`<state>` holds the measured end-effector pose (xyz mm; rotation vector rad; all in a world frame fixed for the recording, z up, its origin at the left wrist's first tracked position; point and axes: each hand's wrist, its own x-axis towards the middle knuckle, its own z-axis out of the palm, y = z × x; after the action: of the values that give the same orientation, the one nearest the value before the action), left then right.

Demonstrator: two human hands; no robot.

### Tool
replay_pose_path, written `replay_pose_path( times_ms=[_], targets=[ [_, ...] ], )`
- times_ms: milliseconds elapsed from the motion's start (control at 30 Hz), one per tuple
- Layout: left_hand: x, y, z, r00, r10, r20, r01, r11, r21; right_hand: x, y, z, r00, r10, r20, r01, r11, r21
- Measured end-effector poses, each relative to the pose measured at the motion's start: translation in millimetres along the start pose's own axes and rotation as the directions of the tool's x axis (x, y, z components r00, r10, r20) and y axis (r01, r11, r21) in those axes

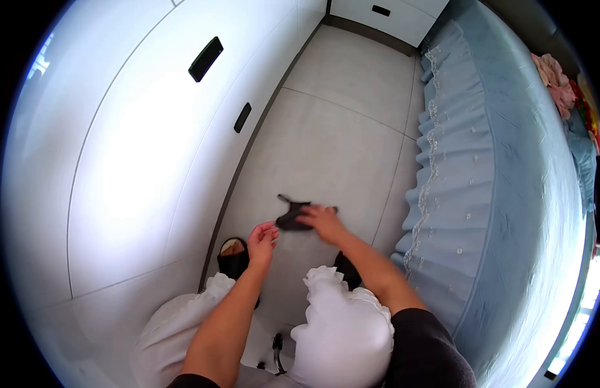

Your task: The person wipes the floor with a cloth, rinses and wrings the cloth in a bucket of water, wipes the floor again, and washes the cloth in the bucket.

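A small black piece of fabric (291, 218) with thin straps lies on the grey tiled floor (326, 149). On its right part rests my right hand (321, 222), fingers spread and slightly blurred. Just left of the fabric is my left hand (263, 240), its thumb and fingertips pressed together close to the fabric's left edge. Whether anything is between those fingertips is too small to make out.
White cabinets with black handles (205, 59) run along the left. A bed with a pale blue ruffled skirt (455, 174) stands on the right. Below are a black slipper (233, 262) and white-clothed knees (342, 330).
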<state>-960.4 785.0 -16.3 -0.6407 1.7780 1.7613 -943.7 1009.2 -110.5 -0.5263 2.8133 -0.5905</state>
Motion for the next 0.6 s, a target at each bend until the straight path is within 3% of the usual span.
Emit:
replay_pose_path(
  times_ms=[67, 100, 133, 200, 333, 400, 467, 600],
  targets=[
    [-5.8, -3.8, -3.3, 1.0, 0.011, 0.004, -0.011, 1.0, 0.019, -20.4, 21.7, -21.9, 0.941, 0.314, -0.13, -0.311, 0.95, 0.039],
    [-5.4, -5.3, -1.9, 1.0, 0.009, 0.014, -0.009, 1.0, 0.025, -32.7, 36.2, -25.2, 0.868, 0.473, -0.15, -0.454, 0.879, 0.146],
    [-6.2, -9.3, -0.6, 1.0, 0.002, 0.02, -0.003, 1.0, 0.031, -44.4, 49.7, -24.0, 0.771, 0.619, -0.148, -0.576, 0.777, 0.254],
    [-11.3, -16.9, -3.5, 0.999, -0.002, 0.047, 0.0, 0.999, 0.034, -58.4, 59.2, -20.4, 0.615, 0.787, -0.044, -0.751, 0.602, 0.271],
    [-23.9, -29.4, -13.4, 0.994, 0.035, 0.099, -0.037, 0.999, 0.024, -48.5, 21.2, 12.5, 0.732, 0.681, -0.019, -0.649, 0.705, 0.286],
    [-27.9, -31.3, -19.2, 0.992, 0.058, 0.114, -0.061, 0.998, 0.027, -43.6, -12.6, 27.9, 0.866, 0.5, -0.008, -0.482, 0.84, 0.249],
    [-36.9, -33.0, -29.9, 0.992, 0.059, 0.113, -0.062, 0.998, 0.021, -43.9, -32.4, 29.9, 0.941, 0.339, 0.013, -0.312, 0.85, 0.425],
    [-53.0, -36.8, -50.1, 0.989, 0.073, 0.127, -0.073, 0.997, -0.003, -62.6, -36.0, -5.3, 0.857, 0.496, -0.136, -0.361, 0.768, 0.529]
  ],
)
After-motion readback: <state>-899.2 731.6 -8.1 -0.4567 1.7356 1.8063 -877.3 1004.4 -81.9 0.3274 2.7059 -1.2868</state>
